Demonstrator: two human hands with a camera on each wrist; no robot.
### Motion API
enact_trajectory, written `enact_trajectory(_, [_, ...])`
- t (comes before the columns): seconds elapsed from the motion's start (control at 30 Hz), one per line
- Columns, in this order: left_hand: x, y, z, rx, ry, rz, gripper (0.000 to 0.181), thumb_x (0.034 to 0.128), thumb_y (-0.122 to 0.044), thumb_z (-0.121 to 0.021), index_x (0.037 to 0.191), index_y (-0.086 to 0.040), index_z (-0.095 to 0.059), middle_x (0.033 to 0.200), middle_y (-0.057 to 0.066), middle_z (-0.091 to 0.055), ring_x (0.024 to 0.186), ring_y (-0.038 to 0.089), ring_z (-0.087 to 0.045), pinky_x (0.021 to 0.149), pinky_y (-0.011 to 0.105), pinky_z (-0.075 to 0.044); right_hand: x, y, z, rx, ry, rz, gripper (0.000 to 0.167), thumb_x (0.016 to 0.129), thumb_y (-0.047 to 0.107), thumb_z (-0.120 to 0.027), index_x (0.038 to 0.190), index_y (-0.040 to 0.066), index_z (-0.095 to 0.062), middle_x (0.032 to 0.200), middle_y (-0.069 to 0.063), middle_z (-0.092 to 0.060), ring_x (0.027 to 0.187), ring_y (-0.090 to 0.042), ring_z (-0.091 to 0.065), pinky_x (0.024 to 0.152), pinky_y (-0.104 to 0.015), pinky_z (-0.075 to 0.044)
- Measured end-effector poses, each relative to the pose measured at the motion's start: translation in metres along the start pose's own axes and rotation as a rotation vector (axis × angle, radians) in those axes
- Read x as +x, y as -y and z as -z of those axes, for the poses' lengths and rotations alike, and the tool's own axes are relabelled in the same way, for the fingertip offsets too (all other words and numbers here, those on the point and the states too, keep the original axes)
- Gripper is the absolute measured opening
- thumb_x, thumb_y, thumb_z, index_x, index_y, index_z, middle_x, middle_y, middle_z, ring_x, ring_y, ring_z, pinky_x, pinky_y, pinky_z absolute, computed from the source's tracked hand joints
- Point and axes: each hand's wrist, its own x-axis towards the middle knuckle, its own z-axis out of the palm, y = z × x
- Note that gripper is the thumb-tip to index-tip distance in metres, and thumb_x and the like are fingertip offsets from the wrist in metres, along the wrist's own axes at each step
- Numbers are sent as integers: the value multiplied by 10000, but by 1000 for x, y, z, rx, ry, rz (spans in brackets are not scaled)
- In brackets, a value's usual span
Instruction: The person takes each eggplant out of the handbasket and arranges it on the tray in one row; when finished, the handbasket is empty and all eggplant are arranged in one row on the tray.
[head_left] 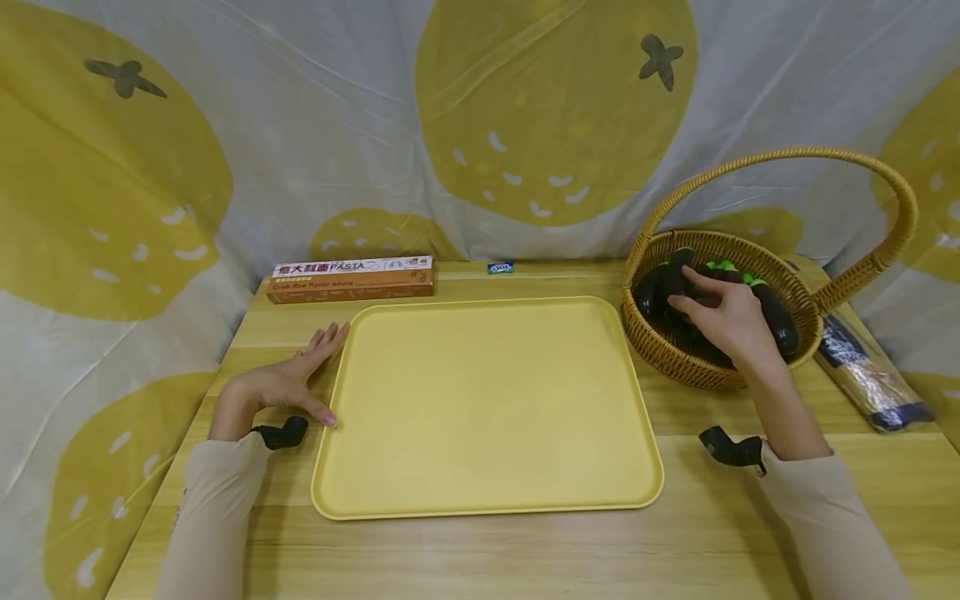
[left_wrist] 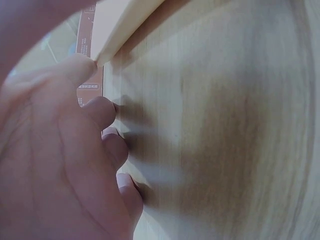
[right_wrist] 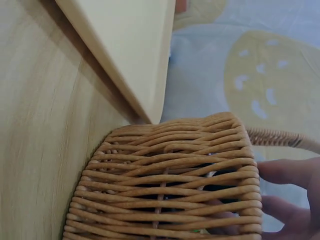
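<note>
Several dark eggplants (head_left: 775, 318) with green caps lie in a wicker basket (head_left: 686, 364) at the right. Reaching in over the rim, my right hand (head_left: 726, 315) pinches one eggplant (head_left: 673, 282) between thumb and fingers. The basket's woven side (right_wrist: 165, 190) hides most of that grasp in the right wrist view. At the left edge of a yellow rectangular tray (head_left: 487, 408), my left hand (head_left: 288, 383) spreads its fingers, with thumb and forefinger at the rim. In the left wrist view the fingertips of the left hand (left_wrist: 55, 145) touch the wooden table.
A pasta box (head_left: 350, 281) lies behind the tray's left corner. Near the curtain is a small blue-green packet (head_left: 500, 267). A clear plastic package (head_left: 873, 375) lies right of the basket. The basket's tall handle (head_left: 795, 153) arches above the eggplants.
</note>
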Motion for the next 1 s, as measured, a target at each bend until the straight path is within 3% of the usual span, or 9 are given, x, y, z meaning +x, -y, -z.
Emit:
enact_trajectory(0.17, [-1,1,0,10,-3,14,1464,683,-215,-974,1654,-61,111,1660,229,336,1488,490,372,1140,804,142,-10,0,6,23,27,45,690,1018,501,-610,1613,248,-369,907,13,-754,533,-137,-463,441,-362,-360])
enact_trajectory(0.37, [-2,2,0,14,-5,9,1463,682,-228,-974,1653,-56,107,1660,237,331,1487,497,369,1138,806,143,-29,1,17,39,61,81,629,1005,462,-655,1574,288,-453,1065,87,-777,584,-85,-542,471,-375,-369])
enact_trajectory(0.53, [-2,1,0,25,-8,12,1453,684,-226,-974,1657,-59,92,1668,229,320,1497,494,354,1148,801,132,-49,3,28,63,103,108,570,1000,394,-689,1533,277,-525,797,197,-688,499,-124,-390,505,-357,-365])
enact_trajectory(0.6, [-2,0,0,25,-6,13,1450,688,-226,-972,1656,-57,94,1666,230,322,1496,493,356,1148,800,135,-57,3,31,54,135,123,562,997,372,-699,1525,267,-537,878,155,-737,516,-59,-413,509,-313,-381])
enact_trajectory(0.67, [-2,0,1,23,-5,14,1451,690,-230,-971,1654,-53,99,1663,235,327,1493,494,360,1145,802,138,-64,4,34,30,179,131,551,997,360,-701,1519,281,-544,1206,69,-758,692,65,-556,578,-210,-450])
enact_trajectory(0.73, [-3,-1,1,21,-5,15,1454,691,-234,-971,1653,-50,104,1659,238,331,1490,493,365,1141,804,141,-70,8,34,-5,225,141,542,991,365,-708,1507,309,-555,1397,-18,-673,1005,6,-681,699,-154,-499])
enact_trajectory(0.83, [-4,-2,1,23,-7,16,1454,692,-237,-970,1652,-49,106,1655,241,338,1488,493,369,1134,807,149,-76,19,27,-40,277,177,523,981,384,-717,1483,337,-578,1516,-83,-571,1274,-166,-635,773,-172,-520])
enact_trajectory(0.9, [-3,-2,1,24,-6,15,1451,695,-236,-968,1652,-49,107,1655,241,337,1489,493,367,1134,806,153,-77,29,18,-31,301,212,516,969,377,-733,1465,331,-599,1519,-92,-572,1238,-225,-646,743,-210,-500])
enact_trajectory(1.0, [-2,-3,0,20,-3,11,1453,695,-233,-967,1652,-57,111,1658,245,327,1493,495,358,1137,801,157,-76,44,1,6,343,252,510,950,369,-757,1440,322,-625,1485,-95,-610,881,-116,-664,684,-246,-480])
